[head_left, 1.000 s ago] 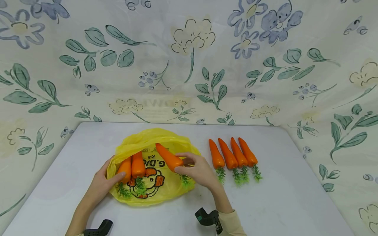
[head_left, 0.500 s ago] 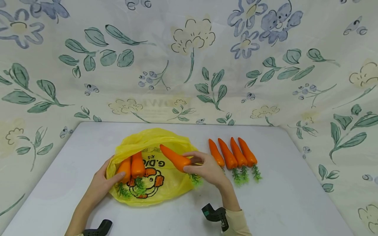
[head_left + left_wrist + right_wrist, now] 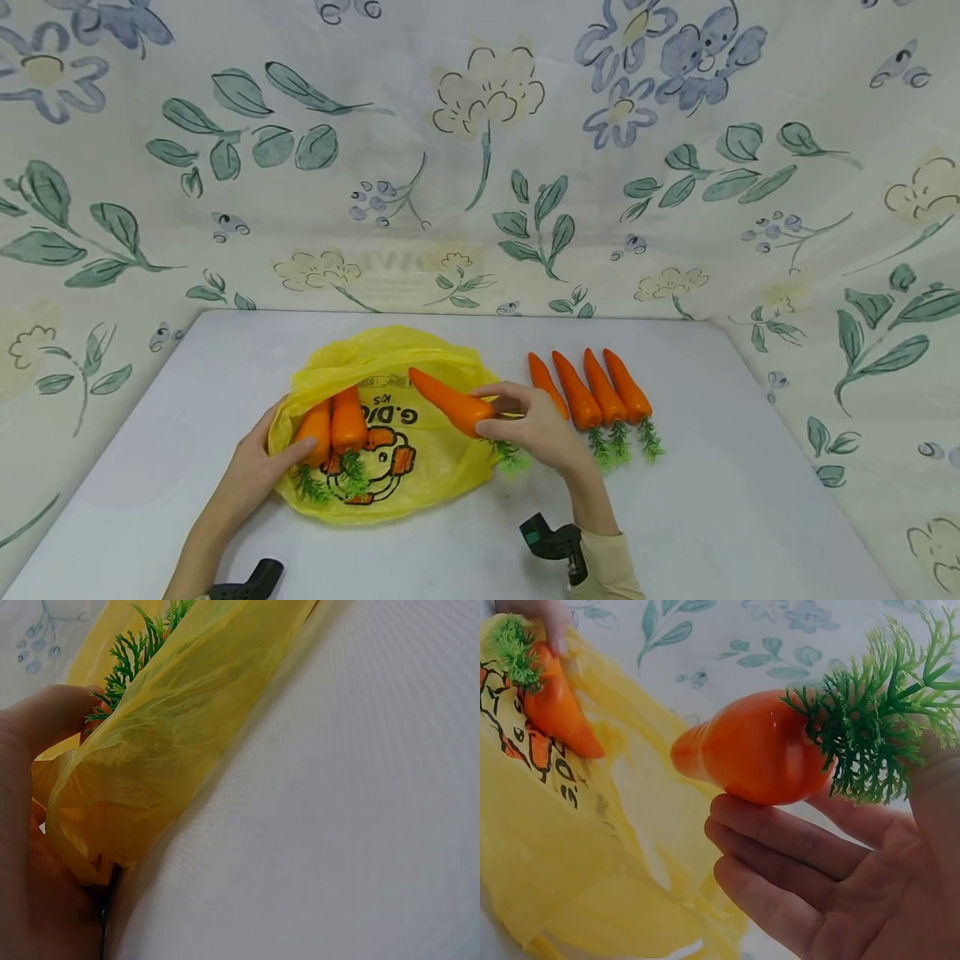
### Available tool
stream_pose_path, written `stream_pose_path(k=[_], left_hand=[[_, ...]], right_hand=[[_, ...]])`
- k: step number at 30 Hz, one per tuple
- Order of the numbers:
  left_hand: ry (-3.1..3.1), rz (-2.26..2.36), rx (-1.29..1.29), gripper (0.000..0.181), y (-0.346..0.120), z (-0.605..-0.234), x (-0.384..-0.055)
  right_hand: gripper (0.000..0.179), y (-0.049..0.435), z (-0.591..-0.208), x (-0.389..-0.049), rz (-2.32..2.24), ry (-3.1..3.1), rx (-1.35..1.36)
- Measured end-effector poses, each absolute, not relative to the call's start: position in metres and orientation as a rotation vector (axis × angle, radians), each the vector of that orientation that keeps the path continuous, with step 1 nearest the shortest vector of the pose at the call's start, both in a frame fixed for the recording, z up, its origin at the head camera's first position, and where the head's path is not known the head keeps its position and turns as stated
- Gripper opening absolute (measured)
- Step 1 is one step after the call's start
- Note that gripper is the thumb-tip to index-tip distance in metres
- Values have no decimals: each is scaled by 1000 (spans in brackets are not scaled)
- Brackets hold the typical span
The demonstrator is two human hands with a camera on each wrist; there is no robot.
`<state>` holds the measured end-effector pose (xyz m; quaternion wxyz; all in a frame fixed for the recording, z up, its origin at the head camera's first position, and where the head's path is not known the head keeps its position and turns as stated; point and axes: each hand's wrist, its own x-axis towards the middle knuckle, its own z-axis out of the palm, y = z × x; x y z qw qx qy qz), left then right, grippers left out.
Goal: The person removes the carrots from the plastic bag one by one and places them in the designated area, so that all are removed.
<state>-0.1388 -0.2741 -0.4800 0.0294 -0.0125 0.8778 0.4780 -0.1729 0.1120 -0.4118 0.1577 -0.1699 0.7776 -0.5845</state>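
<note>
In the head view my right hand [image 3: 542, 429] pinches a toy carrot [image 3: 450, 402] near its thick end, between thumb and fingers. The tip points left, over the mouth of a yellow plastic bag [image 3: 442, 479], and its green top hangs below my fingers. My left hand [image 3: 258, 458] grips the bag's left edge, with the thumb over the rim against a carrot [image 3: 315, 432]. A second carrot [image 3: 349, 421] lies beside that one inside the bag. The right wrist view shows the held carrot [image 3: 761, 750] close up, above the bag. From the left wrist, bag film hides most fingers.
Several more carrots [image 3: 577, 398] lie in a row on the white table [image 3: 712, 500], right of the bag, tips toward the back. My right hand partly covers the leftmost one. A flower-printed cloth [image 3: 480, 167] rises behind and beside the table.
My right hand has moved the pinched carrot to the right, from over the bag's middle toward its right edge, and now partly covers the row's leftmost carrot. My left hand stays in place.
</note>
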Motion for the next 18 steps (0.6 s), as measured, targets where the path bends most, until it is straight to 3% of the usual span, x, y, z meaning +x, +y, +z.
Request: stream_pose_path(k=[18], left_hand=[[2696, 1438, -71, 88, -274, -481, -140]], right_hand=[[39, 142, -408, -172, -1760, 2235, -486]])
